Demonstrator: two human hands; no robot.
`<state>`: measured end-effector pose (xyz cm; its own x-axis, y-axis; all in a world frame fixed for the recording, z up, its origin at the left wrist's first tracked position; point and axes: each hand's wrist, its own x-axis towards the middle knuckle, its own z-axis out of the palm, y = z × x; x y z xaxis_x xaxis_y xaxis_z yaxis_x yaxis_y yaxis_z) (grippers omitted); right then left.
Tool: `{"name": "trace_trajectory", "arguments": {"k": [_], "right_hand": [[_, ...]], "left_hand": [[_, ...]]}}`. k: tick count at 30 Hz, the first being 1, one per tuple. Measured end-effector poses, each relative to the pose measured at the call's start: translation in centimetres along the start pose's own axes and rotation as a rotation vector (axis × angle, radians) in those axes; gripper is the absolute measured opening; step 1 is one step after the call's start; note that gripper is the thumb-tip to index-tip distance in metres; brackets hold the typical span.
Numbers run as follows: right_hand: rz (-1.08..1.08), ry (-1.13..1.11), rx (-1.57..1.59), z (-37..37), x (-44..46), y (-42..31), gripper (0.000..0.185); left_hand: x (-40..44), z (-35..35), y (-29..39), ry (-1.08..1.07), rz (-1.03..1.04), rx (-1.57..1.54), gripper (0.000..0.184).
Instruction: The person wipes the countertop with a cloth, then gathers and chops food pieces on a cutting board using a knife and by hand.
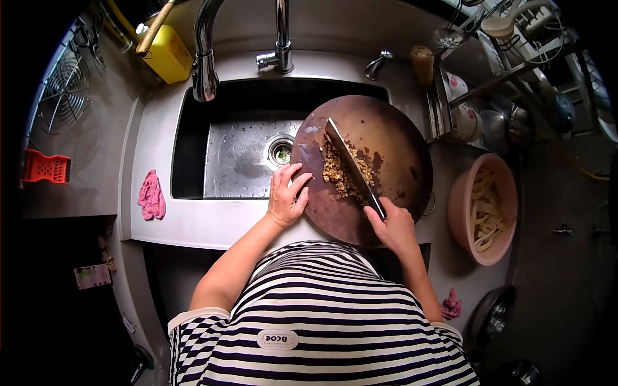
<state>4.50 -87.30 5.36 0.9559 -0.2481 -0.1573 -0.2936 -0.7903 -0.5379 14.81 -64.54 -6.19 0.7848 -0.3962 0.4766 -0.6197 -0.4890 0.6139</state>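
My right hand (391,226) is wrapped round the dark handle of a kitchen knife (351,161). The blade lies across a heap of finely chopped brown food (336,172), with bits on both sides of it; what the food is I cannot tell. Beneath it is a round, dark wooden chopping board (399,141), which covers the right part of the sink. My left hand (287,196) rests at the board's left edge, fingers spread, holding nothing.
The steel sink (235,161) lies left of the board, under a tap (205,71). A pink cloth (152,196) is on the left counter. A pink basin (458,206) of pale strips stands at right, below a dish rack (496,83). A yellow bottle (168,56) stands behind.
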Motion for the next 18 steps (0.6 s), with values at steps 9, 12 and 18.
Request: {"name": "trace_trajectory", "arguments": {"k": [9, 12, 18], "right_hand": [[-0.037, -0.083, 0.466, 0.8, -0.7, 1.6, 0.028], [-0.019, -0.096, 0.594, 0.2, -1.4, 0.5, 0.027], [0.017, -0.159, 0.531, 3.1, -0.3, 1.0, 0.034]], "left_hand": [[0.0, 0.0, 0.0, 0.008, 0.004, -0.006, 0.029], [-0.1, 0.1, 0.2, 0.005, -0.001, 0.0, 0.029], [0.1, 0.0, 0.1, 0.011, 0.017, 0.01, 0.029]]}}
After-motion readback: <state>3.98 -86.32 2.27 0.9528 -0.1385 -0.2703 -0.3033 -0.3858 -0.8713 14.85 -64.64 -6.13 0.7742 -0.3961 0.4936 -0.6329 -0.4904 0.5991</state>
